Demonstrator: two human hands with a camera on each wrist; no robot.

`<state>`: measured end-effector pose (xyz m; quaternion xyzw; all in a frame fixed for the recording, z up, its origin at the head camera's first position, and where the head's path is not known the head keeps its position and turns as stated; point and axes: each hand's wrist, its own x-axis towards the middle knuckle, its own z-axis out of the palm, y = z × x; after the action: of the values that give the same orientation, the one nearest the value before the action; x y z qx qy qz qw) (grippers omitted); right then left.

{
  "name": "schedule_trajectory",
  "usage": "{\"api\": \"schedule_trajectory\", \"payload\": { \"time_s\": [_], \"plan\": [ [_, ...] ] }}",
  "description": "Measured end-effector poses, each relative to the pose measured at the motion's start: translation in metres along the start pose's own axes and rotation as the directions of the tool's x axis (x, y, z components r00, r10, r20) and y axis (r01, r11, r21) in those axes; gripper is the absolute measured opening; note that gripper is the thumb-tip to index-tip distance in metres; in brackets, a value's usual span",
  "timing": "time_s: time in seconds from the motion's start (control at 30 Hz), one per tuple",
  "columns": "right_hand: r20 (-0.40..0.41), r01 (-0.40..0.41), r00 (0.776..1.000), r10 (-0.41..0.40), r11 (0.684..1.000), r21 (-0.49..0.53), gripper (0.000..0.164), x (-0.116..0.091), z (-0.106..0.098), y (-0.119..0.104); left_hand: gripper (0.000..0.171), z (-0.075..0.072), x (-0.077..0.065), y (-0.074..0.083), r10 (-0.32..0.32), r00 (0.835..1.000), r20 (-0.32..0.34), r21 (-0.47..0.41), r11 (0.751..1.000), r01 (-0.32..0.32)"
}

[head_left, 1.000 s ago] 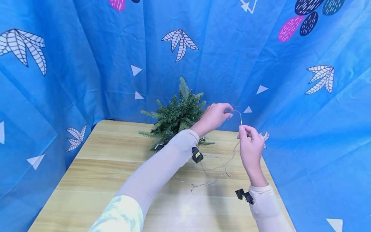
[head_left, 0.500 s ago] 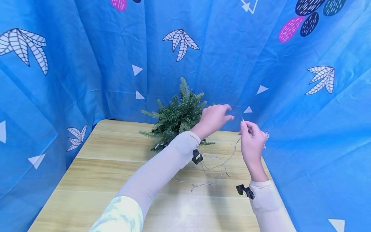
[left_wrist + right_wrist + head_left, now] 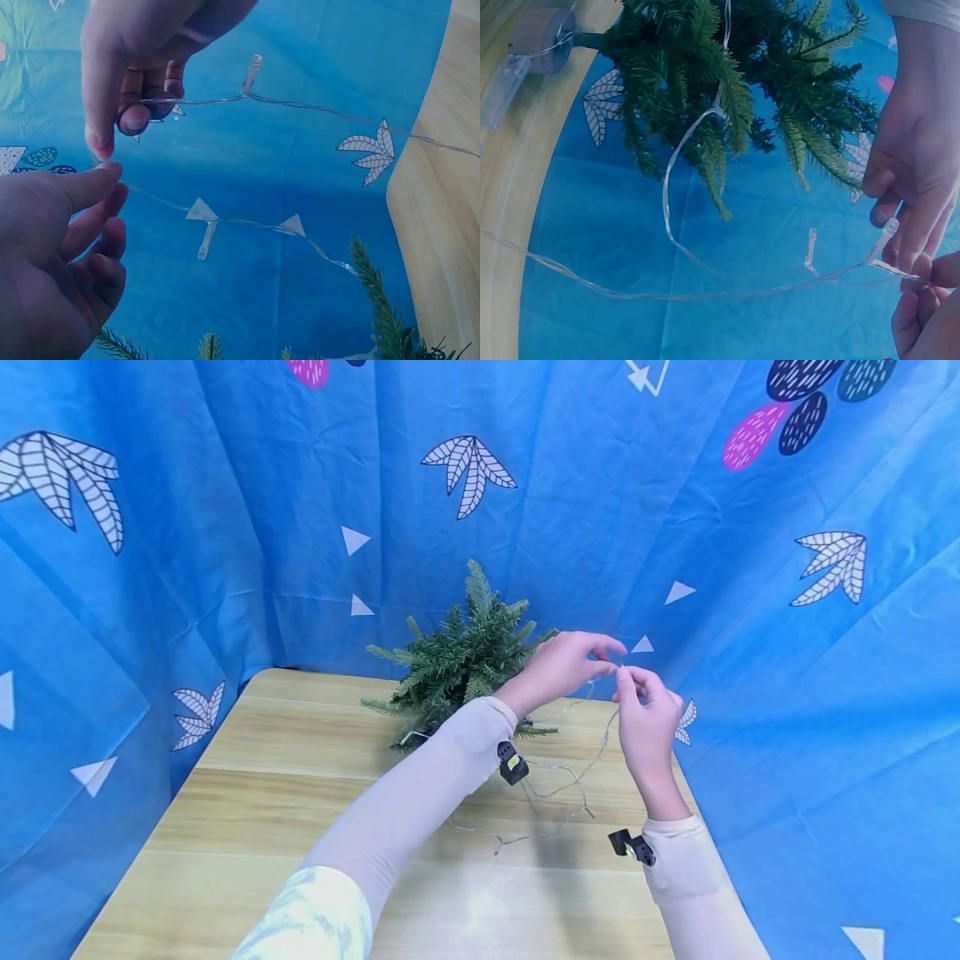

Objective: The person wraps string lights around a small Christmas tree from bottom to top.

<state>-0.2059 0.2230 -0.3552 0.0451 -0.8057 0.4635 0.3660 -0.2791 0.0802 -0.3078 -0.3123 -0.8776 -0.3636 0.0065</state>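
My right hand (image 3: 648, 718) pinches a thin, clear-wired strand of fairy lights (image 3: 300, 105) between thumb and fingertips. Against those fingertips my left hand (image 3: 562, 667) brings its thumb and index finger, and the strand passes between them where both hands meet. How tightly the left fingers close is partly hidden. To the left, behind the left forearm, stands a small green artificial Christmas tree (image 3: 465, 652). The strand winds into its branches, seen in the right wrist view with small clear bulbs (image 3: 885, 236) on the wire.
Loose loops of the light strand (image 3: 536, 837) lie on the wooden table (image 3: 300, 810) in front of the tree. A blue patterned curtain (image 3: 600, 527) closes in the back and sides. The tree's round base (image 3: 541, 41) shows in the right wrist view.
My left fingers parted from the strand, then moved right to meet the right fingertips. My right hand rose slightly and shifted left. The arc of wire between the hands is gone.
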Motion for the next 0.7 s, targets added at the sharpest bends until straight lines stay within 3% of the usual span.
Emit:
{"api": "schedule_trajectory", "payload": {
  "time_s": [0.17, 0.33, 0.5, 0.7],
  "plan": [
    [0.007, -0.013, 1.000, 0.013, 1.000, -0.011, 0.032, 0.002, 0.001, -0.004, 0.016, 0.001, 0.005, -0.002, 0.009, 1.000, -0.003, -0.004, 1.000, -0.009],
    [0.013, -0.033, 0.999, 0.034, 0.999, -0.012, 0.033, 0.000, 0.001, -0.005, 0.014, -0.003, 0.010, -0.002, 0.032, 0.999, -0.024, -0.031, 0.999, -0.033],
    [0.020, -0.054, 0.998, 0.055, 0.998, -0.015, 0.032, -0.006, 0.003, -0.003, 0.015, -0.016, 0.017, 0.003, 0.046, 0.998, -0.049, -0.010, 0.999, -0.046],
    [0.025, -0.057, 0.998, 0.058, 0.997, -0.047, 0.030, -0.015, 0.003, 0.000, 0.015, -0.036, 0.025, 0.003, 0.002, 0.998, -0.065, -0.042, 0.999, -0.005]
  ]
}}
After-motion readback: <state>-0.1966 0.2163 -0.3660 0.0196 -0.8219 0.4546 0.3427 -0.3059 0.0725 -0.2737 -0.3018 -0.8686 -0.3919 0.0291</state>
